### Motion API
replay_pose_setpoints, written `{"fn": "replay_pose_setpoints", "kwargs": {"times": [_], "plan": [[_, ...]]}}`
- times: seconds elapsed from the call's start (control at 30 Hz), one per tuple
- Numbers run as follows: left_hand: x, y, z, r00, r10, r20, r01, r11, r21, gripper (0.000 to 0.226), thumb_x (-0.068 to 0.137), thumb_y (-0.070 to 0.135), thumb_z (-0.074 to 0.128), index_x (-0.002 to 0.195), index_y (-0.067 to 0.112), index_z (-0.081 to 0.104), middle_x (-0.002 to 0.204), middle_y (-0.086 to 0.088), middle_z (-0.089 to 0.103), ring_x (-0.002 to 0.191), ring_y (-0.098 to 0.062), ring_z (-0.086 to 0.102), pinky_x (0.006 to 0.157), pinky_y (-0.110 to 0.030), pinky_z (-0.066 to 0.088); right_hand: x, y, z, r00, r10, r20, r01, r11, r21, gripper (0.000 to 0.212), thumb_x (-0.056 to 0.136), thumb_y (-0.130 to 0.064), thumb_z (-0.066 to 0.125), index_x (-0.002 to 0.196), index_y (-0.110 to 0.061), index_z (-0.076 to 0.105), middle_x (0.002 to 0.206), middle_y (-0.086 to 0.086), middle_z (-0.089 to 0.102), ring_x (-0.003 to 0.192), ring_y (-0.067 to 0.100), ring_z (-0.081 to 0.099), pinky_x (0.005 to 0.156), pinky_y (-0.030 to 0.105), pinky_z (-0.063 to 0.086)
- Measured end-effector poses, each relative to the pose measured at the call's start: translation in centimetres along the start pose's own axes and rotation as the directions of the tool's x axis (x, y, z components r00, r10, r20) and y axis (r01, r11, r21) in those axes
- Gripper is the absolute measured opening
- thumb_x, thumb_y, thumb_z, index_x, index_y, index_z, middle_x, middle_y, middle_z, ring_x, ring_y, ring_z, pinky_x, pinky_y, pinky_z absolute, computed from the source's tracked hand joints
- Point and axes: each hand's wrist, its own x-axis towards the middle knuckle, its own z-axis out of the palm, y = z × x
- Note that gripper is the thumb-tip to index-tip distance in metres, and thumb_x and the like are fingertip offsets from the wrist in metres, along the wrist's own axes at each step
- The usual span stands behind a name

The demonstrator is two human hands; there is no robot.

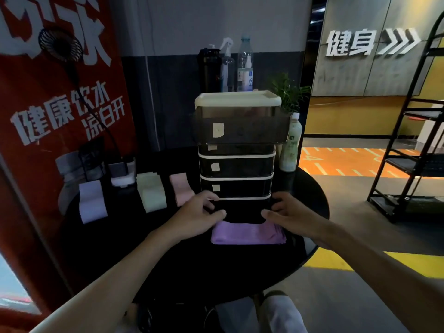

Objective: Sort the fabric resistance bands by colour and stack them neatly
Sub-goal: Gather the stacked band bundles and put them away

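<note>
A smoky drawer unit (pixel 236 169) with a cream lid stands on the round black table (pixel 149 255); its top drawer (pixel 240 128) is pulled out. My left hand (pixel 199 216) grips the left edge of the dark bottom drawer (pixel 242 211), and my right hand (pixel 288 211) grips its right edge. A folded purple stack of bands (pixel 248 234) lies on the table right in front of that drawer, below my thumbs. To the left lie a lavender stack (pixel 92 201), a pale green stack (pixel 151 192) and a pink stack (pixel 180 188).
Spray bottles (pixel 228 66) and a dark flask stand behind the unit, a milky bottle (pixel 291 144) and a plant to its right. A red banner (pixel 48 116) and a small fan rise at the left. A black metal rack (pixel 413 150) stands on the floor at the right.
</note>
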Motion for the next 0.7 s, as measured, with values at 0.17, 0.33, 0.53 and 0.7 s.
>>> {"fn": "replay_pose_setpoints", "kwargs": {"times": [0.17, 0.33, 0.53, 0.7], "plan": [[0.2, -0.9, 1.5, 0.985, 0.003, 0.173, -0.045, 0.971, 0.237, 0.034, 0.089, 0.038, 0.069, 0.118, 0.021, 0.063, 0.101, 0.007, 0.063, 0.093, -0.009, 0.062, 0.086, -0.028, 0.051, 0.0, 1.1, 0.8, 0.999, 0.023, 0.025, -0.018, 0.982, -0.189, 0.046, 0.089, -0.035, 0.067, 0.128, -0.019, 0.048, 0.106, 0.002, 0.063, 0.093, 0.014, 0.061, 0.072, 0.022, 0.047], [1.0, -1.2, 1.8, 0.980, 0.020, 0.197, -0.073, 0.962, 0.263, 0.015, 0.085, 0.036, 0.070, 0.083, 0.022, 0.071, 0.075, 0.007, 0.067, 0.070, -0.008, 0.061, 0.068, -0.029, 0.049, 0.1, 1.5, 0.4, 0.996, -0.066, 0.063, 0.086, 0.905, -0.417, 0.042, 0.084, -0.026, 0.073, 0.121, -0.014, 0.060, 0.105, 0.002, 0.061, 0.092, 0.013, 0.058, 0.078, 0.024, 0.047], [1.5, -0.5, 1.7, 0.974, 0.000, 0.228, -0.067, 0.956, 0.286, 0.016, 0.083, 0.033, 0.070, 0.080, 0.017, 0.071, 0.059, 0.014, 0.054, 0.053, 0.001, 0.049, 0.055, -0.020, 0.039, 0.0, 1.3, 0.3, 0.989, -0.041, 0.141, 0.098, 0.900, -0.426, 0.021, 0.089, -0.019, 0.067, 0.107, -0.010, 0.067, 0.100, 0.012, 0.066, 0.080, 0.012, 0.058, 0.065, 0.019, 0.045], [1.2, 0.0, 1.6, 0.970, 0.048, 0.240, -0.116, 0.953, 0.279, 0.008, 0.084, 0.026, 0.072, 0.084, 0.020, 0.068, 0.074, 0.009, 0.060, 0.065, -0.004, 0.053, 0.061, -0.021, 0.042, 0.1, 1.7, 0.2, 0.988, -0.080, 0.135, 0.129, 0.907, -0.402, 0.014, 0.088, -0.025, 0.068, 0.099, -0.021, 0.060, 0.090, 0.000, 0.058, 0.075, 0.008, 0.054, 0.059, 0.015, 0.041]]}}
